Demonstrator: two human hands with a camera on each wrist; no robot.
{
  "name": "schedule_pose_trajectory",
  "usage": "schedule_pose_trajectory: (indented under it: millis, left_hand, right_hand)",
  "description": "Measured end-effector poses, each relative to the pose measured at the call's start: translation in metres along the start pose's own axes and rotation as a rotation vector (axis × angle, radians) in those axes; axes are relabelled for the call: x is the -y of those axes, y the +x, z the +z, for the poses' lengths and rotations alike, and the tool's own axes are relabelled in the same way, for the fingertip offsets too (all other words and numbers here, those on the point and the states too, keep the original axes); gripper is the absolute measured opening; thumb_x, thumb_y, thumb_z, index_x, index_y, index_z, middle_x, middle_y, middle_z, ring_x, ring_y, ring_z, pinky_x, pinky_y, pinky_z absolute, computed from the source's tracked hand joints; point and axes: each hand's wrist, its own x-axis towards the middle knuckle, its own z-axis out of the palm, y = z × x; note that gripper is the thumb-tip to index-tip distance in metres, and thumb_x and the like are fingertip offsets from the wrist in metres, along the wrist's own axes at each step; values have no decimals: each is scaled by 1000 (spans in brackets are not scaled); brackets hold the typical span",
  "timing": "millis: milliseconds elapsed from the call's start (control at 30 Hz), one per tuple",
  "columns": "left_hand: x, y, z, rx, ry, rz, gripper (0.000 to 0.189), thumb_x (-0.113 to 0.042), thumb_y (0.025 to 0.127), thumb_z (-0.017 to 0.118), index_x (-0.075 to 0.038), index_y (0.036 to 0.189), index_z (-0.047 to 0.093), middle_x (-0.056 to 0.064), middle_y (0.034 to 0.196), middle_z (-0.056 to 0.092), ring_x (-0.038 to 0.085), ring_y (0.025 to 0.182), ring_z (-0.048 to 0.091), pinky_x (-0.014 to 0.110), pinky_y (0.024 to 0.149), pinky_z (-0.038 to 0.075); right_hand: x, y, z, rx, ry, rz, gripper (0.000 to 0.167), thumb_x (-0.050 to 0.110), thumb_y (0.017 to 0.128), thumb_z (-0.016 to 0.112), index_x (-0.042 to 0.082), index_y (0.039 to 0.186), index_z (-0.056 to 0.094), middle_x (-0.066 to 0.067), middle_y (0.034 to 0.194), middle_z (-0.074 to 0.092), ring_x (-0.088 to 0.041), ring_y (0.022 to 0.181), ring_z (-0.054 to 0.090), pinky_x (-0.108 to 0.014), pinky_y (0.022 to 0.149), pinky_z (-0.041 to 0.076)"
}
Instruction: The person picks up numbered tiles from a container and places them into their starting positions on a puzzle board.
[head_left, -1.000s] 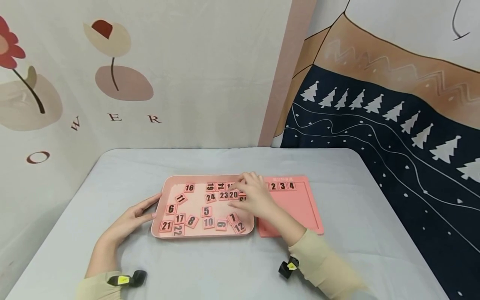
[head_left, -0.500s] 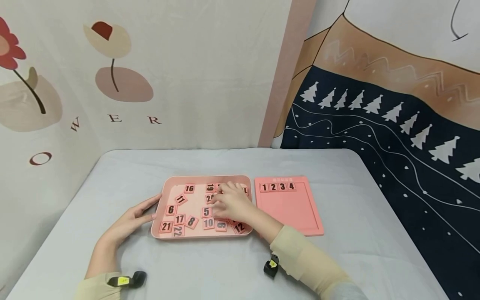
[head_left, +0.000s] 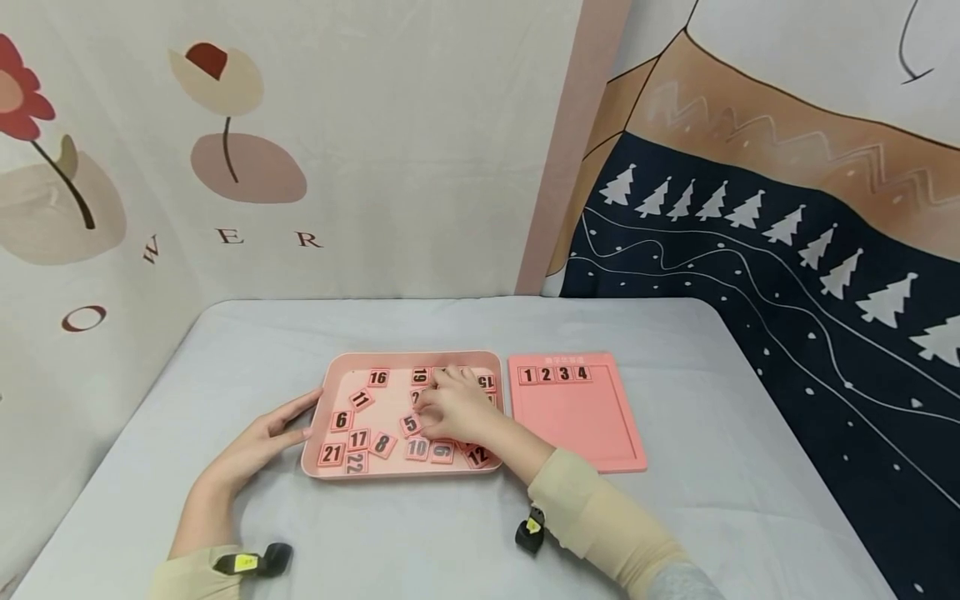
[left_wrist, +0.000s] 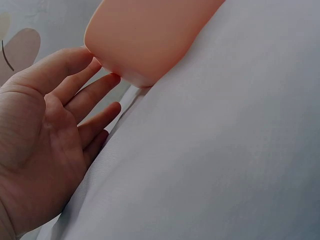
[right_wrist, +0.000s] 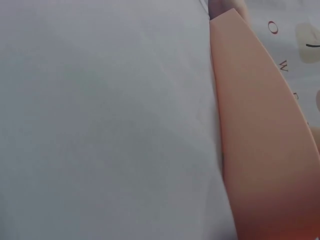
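A pink tray [head_left: 395, 396] of loose number tiles lies on the table. My left hand [head_left: 258, 442] rests at its left end, fingers extended; in the left wrist view the thumb and fingertips touch the tray's corner [left_wrist: 135, 40]. My right hand [head_left: 461, 408] reaches into the tray and pinches the right side of the number 5 tile [head_left: 410, 425], which sits turned askew. The hand covers several tiles around it. In the right wrist view the tray's outer wall [right_wrist: 260, 125] shows, while the right hand's fingers are out of sight.
A pink board [head_left: 577, 429] lies right of the tray, with tiles 1 [head_left: 528, 375], 2 [head_left: 546, 375], 3 [head_left: 564, 374] and 4 [head_left: 582, 373] in its top row. Tiles such as 16 [head_left: 378, 377] and 21 [head_left: 331, 454] lie across the tray. Pale cloth [head_left: 375, 533] covers the table.
My right hand has moved left from the tray's upper right to the number 5 tile, which has rotated from nearly straight. The left hand has stayed at the tray's left end.
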Motion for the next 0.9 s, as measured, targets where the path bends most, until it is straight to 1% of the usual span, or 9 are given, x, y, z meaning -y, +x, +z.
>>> schedule_pose_trajectory:
  millis: [100,233,367,467,567,667,767,900]
  left_hand:
    - [1,0,0,1,-3,3,59,-10,95,59,-4,148,33,11,155,27,-10,129,27,4,98,23]
    - [2,1,-1,2,-9,7,59,-10,95,59,-5,149,33,9,155,28,-10,129,27,4,98,23]
    - [3,1,-1,4,-10,9,59,-10,95,58,-6,149,33,9,155,27,-10,129,27,4,98,23]
    - [2,1,-1,4,-6,5,59,-10,95,58,-6,149,33,10,155,26,-10,129,26,4,97,22]
    - [2,0,-1,5,-5,1,59,-11,95,58,-6,149,33,10,155,26,-10,129,26,3,97,22]
    - [1,0,-1,7,-7,-1,59,-11,96,58,-7,149,33,9,155,27,-10,130,26,3,97,22]
    - [1,0,-2,9,-10,2,59,-10,96,58,-7,149,33,8,155,28,-9,130,25,4,97,22]
    - [2,0,-2,9,-10,4,59,-10,96,58,-7,149,34,5,155,29,-9,130,26,4,97,22]
  right_hand:
    - [1,2,3,10,16,12,36,51,74,77,33,104,72,10,102,50,-10,101,39,-31,91,32]
    - [1,4,5,18,32,21,38,54,75,75,34,108,71,8,108,52,-11,105,40,-32,93,32]
    - [0,3,5,27,48,23,34,53,76,75,34,104,71,6,110,52,-13,106,41,-33,95,32]
    - [-1,1,2,15,70,29,37,55,74,75,33,103,71,7,111,51,-12,106,40,-33,96,31]
    - [-4,-4,-5,-26,100,34,40,57,73,75,31,103,72,8,109,50,-11,104,39,-33,95,31]
    - [-8,-11,-15,-85,141,32,35,50,75,77,30,102,72,9,105,50,-11,101,40,-33,91,32]
    - [-14,-20,-24,-144,175,35,30,42,75,79,28,101,72,8,105,50,-13,103,41,-37,94,31]
    - [-25,-34,-35,-198,194,47,33,38,74,81,26,104,73,6,106,50,-15,103,41,-39,95,32]
